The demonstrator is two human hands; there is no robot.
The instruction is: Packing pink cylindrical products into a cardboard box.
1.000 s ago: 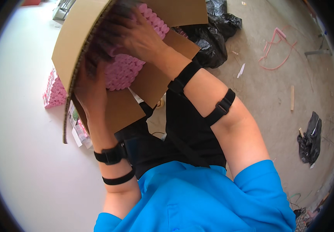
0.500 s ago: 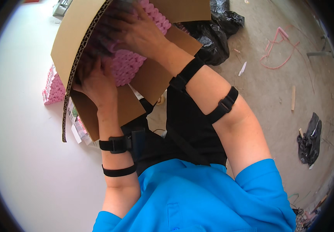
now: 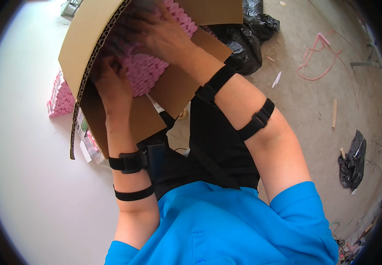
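While both bare hands reach in among pink, tightly packed rolls (image 3: pixel 149 70), I can't tell from here whether either one has closed on anything, since the fingertips are lost in the shadow. The right hand (image 3: pixel 166 42) lies over the rolls, its back uppermost and its fingers pointing towards eleven o'clock. The left hand (image 3: pixel 115 86) is beside them on the nine o'clock side, fingers bent, and how far its grip is open I can't make out either.

Around the hands is a cardboard box (image 3: pixel 127 126), open and tilted, at eleven o'clock from the middle of the person's view, with its flaps spread and the rolls inside it. Black straps (image 3: pixel 256 126) circle both arms above the wrists, and the person wears a blue shirt (image 3: pixel 244 225).

Farther out, at half past nine, a pink stack (image 3: pixel 62 98) stands on a white surface (image 3: pixel 32 176). A crumpled black bag (image 3: pixel 248 53) sits at one o'clock, close to the box. On the floor (image 3: pixel 297 132) are a pink strap (image 3: pixel 305 73) at two, a wooden strip (image 3: pixel 334 114) near three, and a smaller black bag (image 3: pixel 352 165) just past it.
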